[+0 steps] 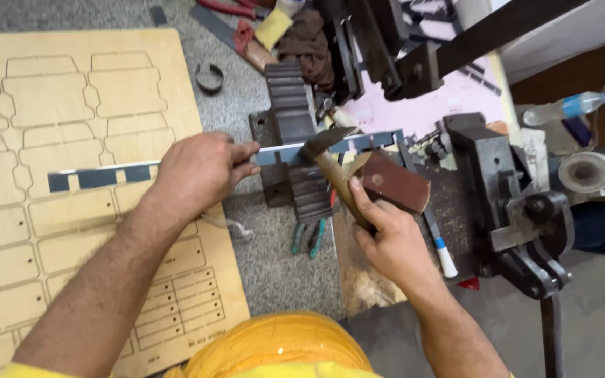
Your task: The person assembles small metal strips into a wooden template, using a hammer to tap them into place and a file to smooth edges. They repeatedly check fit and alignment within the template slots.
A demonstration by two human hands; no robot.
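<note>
The notched steel strip (99, 176) lies across the ridged metal block (295, 140) on the counter (274, 259), which props it for striking. Left hand (197, 171) fingers clench it steady; right hand (386, 241) grips the hammer (330, 157), whose head sits on the strip.

Bright, even light, soft shadows, slight motion blur, edges bowed.

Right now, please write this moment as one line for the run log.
left hand: holds notched steel strip | right hand: holds hammer over strip | support: ribbed metal block | nearby: plywood die board
</note>
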